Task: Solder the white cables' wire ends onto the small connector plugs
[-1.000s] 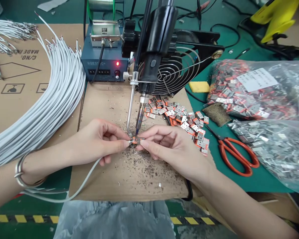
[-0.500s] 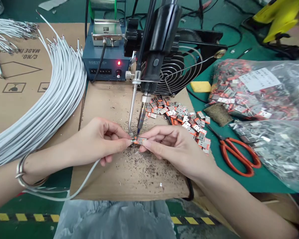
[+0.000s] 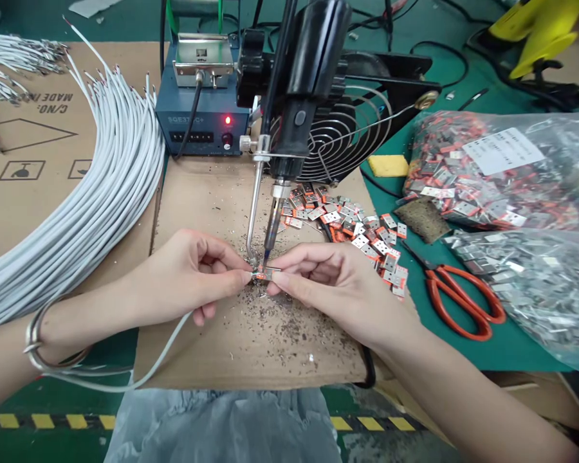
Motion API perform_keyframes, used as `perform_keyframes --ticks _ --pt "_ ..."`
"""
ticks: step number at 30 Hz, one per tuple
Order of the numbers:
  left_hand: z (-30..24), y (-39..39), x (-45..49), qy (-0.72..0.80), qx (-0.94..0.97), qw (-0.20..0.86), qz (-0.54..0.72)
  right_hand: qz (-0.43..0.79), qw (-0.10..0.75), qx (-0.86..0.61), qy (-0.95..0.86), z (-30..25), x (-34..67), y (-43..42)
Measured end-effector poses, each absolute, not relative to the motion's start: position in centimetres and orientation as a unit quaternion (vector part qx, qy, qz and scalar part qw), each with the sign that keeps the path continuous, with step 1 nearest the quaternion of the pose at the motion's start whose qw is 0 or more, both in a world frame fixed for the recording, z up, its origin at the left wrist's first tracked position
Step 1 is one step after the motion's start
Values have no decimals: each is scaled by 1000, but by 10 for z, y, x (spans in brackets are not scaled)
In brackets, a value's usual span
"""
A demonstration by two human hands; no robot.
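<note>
My left hand (image 3: 193, 273) pinches the end of a white wire (image 3: 149, 366) that trails back under my wrist. My right hand (image 3: 328, 286) pinches a small orange and silver connector (image 3: 264, 274). Both meet at the centre of the cardboard sheet (image 3: 212, 199), right under the tip of the fixed soldering iron (image 3: 273, 222) and the bent solder feed tube (image 3: 252, 218). The wire end touches the connector at the iron's tip.
A bundle of white wires (image 3: 101, 193) curves along the left. The blue solder station (image 3: 200, 122) and a black fan (image 3: 338, 141) stand behind. Loose connectors (image 3: 357, 235) lie right of the iron, beside red scissors (image 3: 463, 302) and bags of parts (image 3: 502, 173).
Both hands hold nearly the same spot under the iron tip; only a slight shift of the view shows.
</note>
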State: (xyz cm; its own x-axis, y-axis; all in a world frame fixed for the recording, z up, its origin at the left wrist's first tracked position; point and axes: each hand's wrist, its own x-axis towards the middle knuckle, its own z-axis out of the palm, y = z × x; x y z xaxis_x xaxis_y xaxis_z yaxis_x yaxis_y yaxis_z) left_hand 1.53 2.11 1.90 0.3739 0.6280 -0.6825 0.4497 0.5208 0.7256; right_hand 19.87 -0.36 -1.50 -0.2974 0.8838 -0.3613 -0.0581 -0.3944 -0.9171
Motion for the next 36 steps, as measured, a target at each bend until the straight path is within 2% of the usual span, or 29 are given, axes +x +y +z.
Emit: perform_keyframes --ticks 36 --pt "18 19 16 554 473 680 81 698 352 -470 -409 -15 200 -4"
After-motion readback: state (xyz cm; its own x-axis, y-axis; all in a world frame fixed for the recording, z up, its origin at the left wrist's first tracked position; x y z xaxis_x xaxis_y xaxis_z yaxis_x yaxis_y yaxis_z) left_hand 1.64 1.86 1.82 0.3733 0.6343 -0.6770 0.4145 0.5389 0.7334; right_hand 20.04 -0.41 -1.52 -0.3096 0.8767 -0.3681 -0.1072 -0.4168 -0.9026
